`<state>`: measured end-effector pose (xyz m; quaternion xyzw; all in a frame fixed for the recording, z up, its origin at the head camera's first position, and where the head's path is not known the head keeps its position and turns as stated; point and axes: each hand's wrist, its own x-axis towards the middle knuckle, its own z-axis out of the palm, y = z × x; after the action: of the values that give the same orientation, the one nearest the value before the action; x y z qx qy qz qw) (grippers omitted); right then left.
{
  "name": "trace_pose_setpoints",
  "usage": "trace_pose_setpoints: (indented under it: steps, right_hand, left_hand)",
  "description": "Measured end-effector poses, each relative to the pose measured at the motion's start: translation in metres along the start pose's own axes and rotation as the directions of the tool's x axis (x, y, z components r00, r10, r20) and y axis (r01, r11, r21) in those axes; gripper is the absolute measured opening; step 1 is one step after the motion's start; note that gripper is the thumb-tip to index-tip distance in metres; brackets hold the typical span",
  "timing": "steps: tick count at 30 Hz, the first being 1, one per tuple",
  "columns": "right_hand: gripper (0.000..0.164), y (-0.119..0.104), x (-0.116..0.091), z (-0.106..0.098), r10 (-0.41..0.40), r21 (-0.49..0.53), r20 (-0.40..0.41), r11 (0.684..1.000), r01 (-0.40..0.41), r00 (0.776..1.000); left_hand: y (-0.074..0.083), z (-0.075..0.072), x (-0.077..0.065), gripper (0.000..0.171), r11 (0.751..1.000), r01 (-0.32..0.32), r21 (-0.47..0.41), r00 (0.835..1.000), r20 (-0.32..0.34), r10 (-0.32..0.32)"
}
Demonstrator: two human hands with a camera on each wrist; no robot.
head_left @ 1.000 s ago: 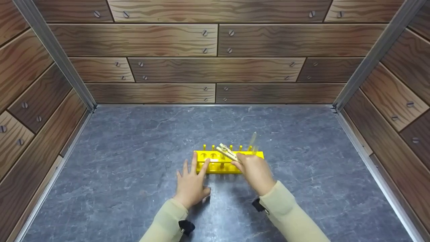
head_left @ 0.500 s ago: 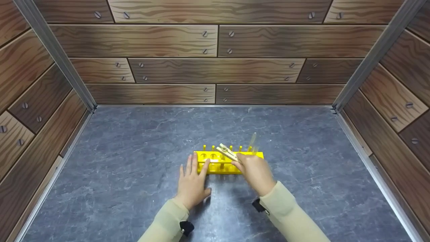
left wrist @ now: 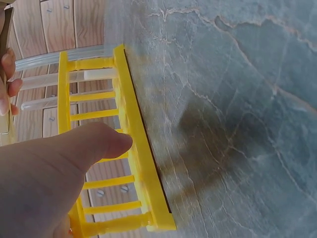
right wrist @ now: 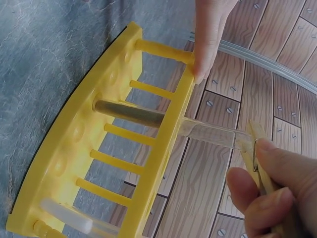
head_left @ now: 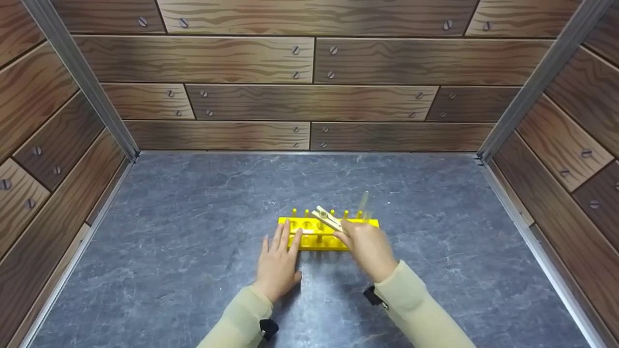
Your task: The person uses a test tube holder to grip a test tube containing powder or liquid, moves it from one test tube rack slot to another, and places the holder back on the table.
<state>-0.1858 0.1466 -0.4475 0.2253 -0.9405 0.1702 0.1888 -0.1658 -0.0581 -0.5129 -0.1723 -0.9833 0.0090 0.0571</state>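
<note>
A yellow test tube rack point(head_left: 333, 236) stands on the grey tabletop. My right hand point(head_left: 371, 246) grips a wooden test tube clamp point(head_left: 328, 220) over the rack's top. In the right wrist view the clamp's jaws are at the mouth of a glass test tube point(right wrist: 208, 133), whose lower part holds dark contents and sits in a rack hole. My left hand point(head_left: 278, 266) rests on the rack's left end with fingers straight. Its thumb point(left wrist: 111, 141) overlaps the lower shelf in the left wrist view. Another test tube point(right wrist: 67, 215), with white contents, stands toward the rack's right end.
A row of yellow pegs point(head_left: 306, 212) rises along the rack's back edge. Wood-patterned walls point(head_left: 309, 101) enclose the grey tabletop point(head_left: 193, 203) at the back and both sides, with metal strips point(head_left: 82, 77) at the corners.
The left hand's fingers have drawn closer together and shifted slightly right on the rack's end. The right hand and the clamp have stayed in place.
</note>
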Motion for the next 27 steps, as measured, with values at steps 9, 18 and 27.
trace_pose_setpoints:
  steps: [9,18,27]
  right_hand:
    - [0.017,0.0005,0.001,-0.0013,-0.003,-0.008,-0.001,1.0,0.003,1.0]
    - [0.018,0.0007,0.0021,-0.0018,-0.004,-0.003,-0.012,1.0,0.004,1.0]
    - [0.023,0.0011,0.0026,-0.0035,-0.014,-0.007,-0.032,1.0,0.014,0.999]
  left_hand:
    - [0.0,-0.0046,0.0015,0.095,0.999,0.0,-0.037,1.0,0.006,0.0]
    - [0.0001,-0.0062,0.0014,0.094,0.996,0.004,-0.084,1.0,0.009,-0.004]
    - [0.0,-0.007,0.0005,0.092,0.995,0.009,-0.104,1.0,0.007,-0.008]
